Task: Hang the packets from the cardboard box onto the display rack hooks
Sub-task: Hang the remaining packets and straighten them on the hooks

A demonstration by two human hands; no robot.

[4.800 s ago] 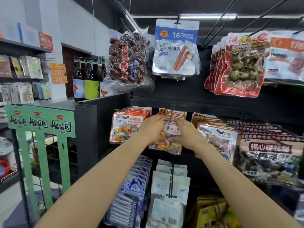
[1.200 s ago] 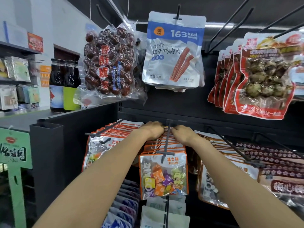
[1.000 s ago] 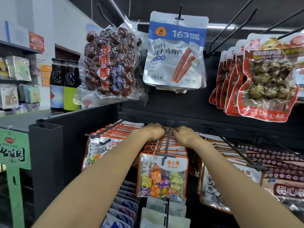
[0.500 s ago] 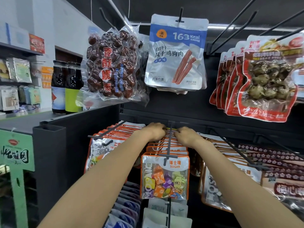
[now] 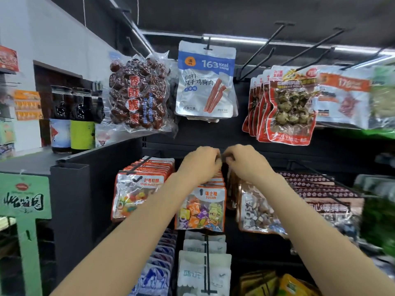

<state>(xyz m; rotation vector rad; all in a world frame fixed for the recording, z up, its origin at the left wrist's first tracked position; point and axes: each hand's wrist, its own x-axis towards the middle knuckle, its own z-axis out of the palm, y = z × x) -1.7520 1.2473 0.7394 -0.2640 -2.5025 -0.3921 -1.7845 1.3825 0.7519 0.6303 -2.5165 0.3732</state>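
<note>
A row of orange-edged sugar candy packets hangs in the middle row of the display rack. My left hand and my right hand are raised above the back of that row, knuckles towards me. The curled fingers of both hands meet and pinch the dark hook near the rack's back panel. The fingertips are hidden, and the hook's front end does not show over the front packet. The cardboard box is out of view.
Colour-bean packets hang to the left and nut packets to the right. Above hang dates, chicken strips and quail eggs, with bare hooks. White packets hang below. Bottles stand on the left shelf.
Both hands have risen from the packet tops and come together at the back of the hook. The hook's rod and crossbar no longer show over the front sugar packet. My view has tilted up slightly.
</note>
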